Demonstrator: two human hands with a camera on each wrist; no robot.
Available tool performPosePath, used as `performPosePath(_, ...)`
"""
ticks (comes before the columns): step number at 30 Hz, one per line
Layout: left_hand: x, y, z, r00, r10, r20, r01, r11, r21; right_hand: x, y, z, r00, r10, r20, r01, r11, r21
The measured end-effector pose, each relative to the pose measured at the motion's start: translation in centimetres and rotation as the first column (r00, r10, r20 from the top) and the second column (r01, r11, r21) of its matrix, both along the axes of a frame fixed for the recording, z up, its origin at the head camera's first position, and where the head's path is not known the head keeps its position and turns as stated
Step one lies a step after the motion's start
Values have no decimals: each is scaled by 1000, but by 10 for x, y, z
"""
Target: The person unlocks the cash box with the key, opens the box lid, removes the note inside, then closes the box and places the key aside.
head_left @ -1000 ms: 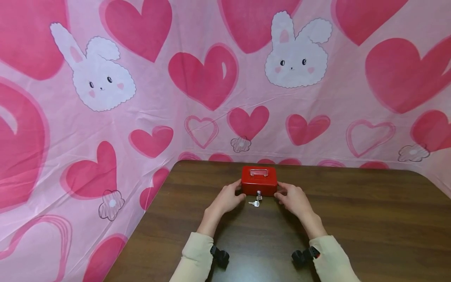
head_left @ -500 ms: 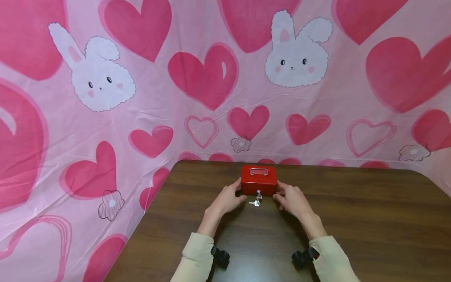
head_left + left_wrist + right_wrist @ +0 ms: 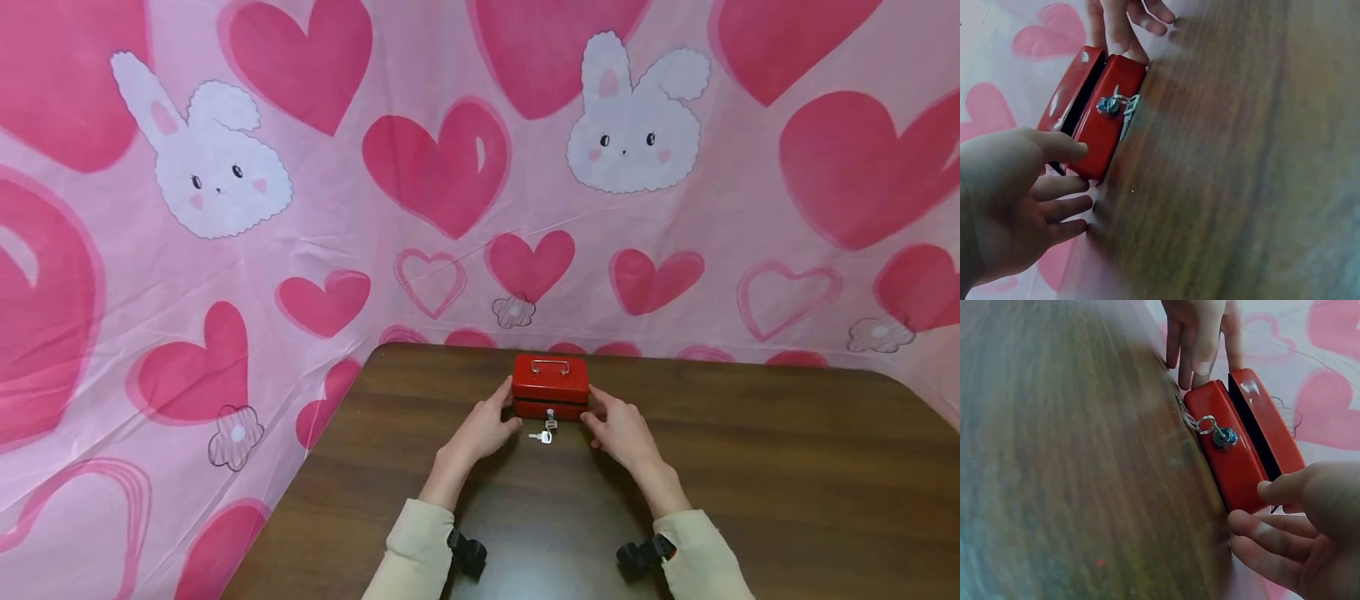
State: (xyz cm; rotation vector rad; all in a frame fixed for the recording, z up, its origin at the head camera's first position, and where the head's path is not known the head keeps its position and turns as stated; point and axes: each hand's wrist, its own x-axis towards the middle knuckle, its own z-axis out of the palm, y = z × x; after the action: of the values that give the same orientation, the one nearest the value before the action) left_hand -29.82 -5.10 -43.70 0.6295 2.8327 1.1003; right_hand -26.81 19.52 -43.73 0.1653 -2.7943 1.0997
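A red metal cash box [image 3: 551, 385] sits near the table's far edge. Its lid [image 3: 1067, 94] stands slightly raised, with a dark gap along the front, and the handle on top is upright. One key is in the front lock [image 3: 1108, 106], while a second key [image 3: 543, 437] hangs from the ring. My left hand [image 3: 478, 429] grips the box's left end, thumb at the front corner and index finger up along the lid. At the other end my right hand [image 3: 624, 427] holds it likewise; its lower fingers [image 3: 1266, 559] extend beside the base. The box's inside is hidden.
The brown wooden table [image 3: 780, 467] extends in front and to both sides. Behind and left of it hangs a pink cloth [image 3: 330, 200] with hearts and rabbits. A small black camera [image 3: 468, 554] is on the left wrist, another black camera [image 3: 637, 558] on the right.
The cash box's lid has risen from closed to slightly ajar, and a dark gap now shows at the front. Both hands have stayed at its ends.
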Motion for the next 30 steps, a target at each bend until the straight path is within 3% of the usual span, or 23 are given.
performPosePath(10,-6,4,7,999,-24,-45,25,1000,12,-1,3,-1,999,-42,-25,41,997,-61)
performPosePath(20,-16,0,18,1000,-18,17,16,996,93,-5,-3,5,988,-4,-152,5,1000,9)
performPosePath(30,-20,2,25,998,4,66,-13,991,132,-5,-2,13,993,-8,-118,0,998,-70)
